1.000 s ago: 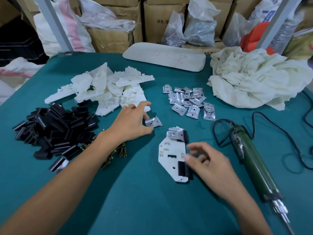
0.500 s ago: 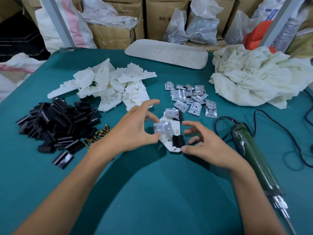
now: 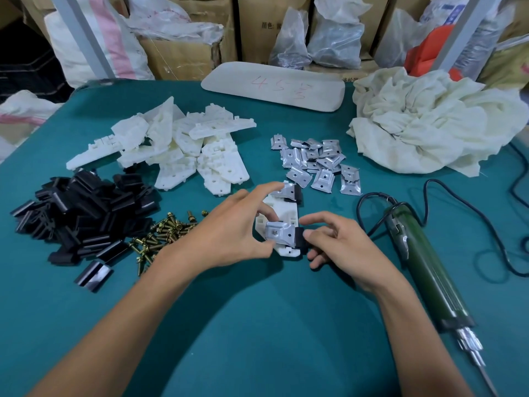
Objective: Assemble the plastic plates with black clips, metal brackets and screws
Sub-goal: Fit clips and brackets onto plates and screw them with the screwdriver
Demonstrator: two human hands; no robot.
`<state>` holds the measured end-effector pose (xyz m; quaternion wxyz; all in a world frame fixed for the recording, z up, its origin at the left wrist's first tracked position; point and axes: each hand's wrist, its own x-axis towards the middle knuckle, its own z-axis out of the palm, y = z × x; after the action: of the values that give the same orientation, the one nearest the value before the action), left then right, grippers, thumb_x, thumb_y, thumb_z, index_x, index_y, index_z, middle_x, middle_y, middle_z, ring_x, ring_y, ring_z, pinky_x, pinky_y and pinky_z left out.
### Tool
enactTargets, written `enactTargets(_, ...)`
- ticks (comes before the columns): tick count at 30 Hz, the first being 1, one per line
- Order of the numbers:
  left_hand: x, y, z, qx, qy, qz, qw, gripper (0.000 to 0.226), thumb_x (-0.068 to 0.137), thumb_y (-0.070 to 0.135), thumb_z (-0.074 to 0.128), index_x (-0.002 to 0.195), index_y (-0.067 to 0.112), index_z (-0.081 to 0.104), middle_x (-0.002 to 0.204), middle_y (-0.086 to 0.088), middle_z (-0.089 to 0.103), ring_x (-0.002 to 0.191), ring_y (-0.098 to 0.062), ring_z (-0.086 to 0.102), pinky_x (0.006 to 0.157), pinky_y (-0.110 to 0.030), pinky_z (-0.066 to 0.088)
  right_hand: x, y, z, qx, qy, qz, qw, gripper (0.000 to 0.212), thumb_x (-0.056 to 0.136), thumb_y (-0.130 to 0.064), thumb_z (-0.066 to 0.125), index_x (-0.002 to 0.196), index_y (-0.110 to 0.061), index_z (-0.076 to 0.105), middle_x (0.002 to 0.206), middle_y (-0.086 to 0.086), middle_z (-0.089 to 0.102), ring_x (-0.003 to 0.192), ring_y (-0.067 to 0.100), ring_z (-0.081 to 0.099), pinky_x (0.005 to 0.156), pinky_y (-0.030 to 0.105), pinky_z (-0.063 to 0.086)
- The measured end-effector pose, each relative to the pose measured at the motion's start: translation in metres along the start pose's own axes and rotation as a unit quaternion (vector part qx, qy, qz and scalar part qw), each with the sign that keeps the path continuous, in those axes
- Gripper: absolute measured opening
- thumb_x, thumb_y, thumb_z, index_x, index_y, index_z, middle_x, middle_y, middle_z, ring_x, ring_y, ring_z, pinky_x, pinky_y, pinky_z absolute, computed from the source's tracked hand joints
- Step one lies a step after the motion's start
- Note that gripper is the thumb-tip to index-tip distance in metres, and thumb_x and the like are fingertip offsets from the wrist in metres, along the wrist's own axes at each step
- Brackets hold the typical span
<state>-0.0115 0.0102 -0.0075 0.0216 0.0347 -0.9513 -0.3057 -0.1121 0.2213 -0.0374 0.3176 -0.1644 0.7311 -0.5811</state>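
left hand (image 3: 229, 233) pinching bracket (image 3: 279, 232), right hand (image 3: 340, 245) gripping plate (image 3: 284, 212)

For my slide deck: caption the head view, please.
Left hand and right hand fit a metal bracket onto a white plate beside screws.

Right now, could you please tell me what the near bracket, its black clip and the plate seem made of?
Near bracket: likely stamped sheet metal, bright silvery sheen, folded edges. Plate: probably moulded plastic, matt off-white, crisp tabs, holes. Black clip: likely plastic, dark, slightly glossy.

red "45" on white pad (image 3: 229, 81); "颜色" on carton (image 3: 257, 41).
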Motion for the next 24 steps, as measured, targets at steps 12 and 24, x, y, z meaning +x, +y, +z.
enactTargets(12,0.001,0.002,0.006,-0.051,0.017,-0.026,0.998,0.089,0.071,0.038,0.081,0.142,0.056,0.031,0.103,0.03,0.069,0.098,0.009,0.05,0.089,-0.021,0.04,-0.001,0.005,0.002,0.035,0.005,-0.032,0.999,0.009,0.096,-0.01,0.069,0.105,-0.012,0.072,0.076,0.006,0.07,0.068,0.019,0.071,0.066,0.025,0.059)
enactTargets(24,0.007,0.005,0.002,-0.061,0.004,-0.002,0.998,0.088,0.072,0.039,0.082,0.141,0.057,0.031,0.104,0.028,0.07,0.095,0.01,0.054,0.08,-0.015,0.042,0.001,0.008,0.003,0.054,-0.005,-0.022,0.998,0.008,0.1,-0.008,0.063,0.106,-0.011,0.069,0.073,0.005,0.068,0.067,0.016,0.07,0.067,0.023,0.058)
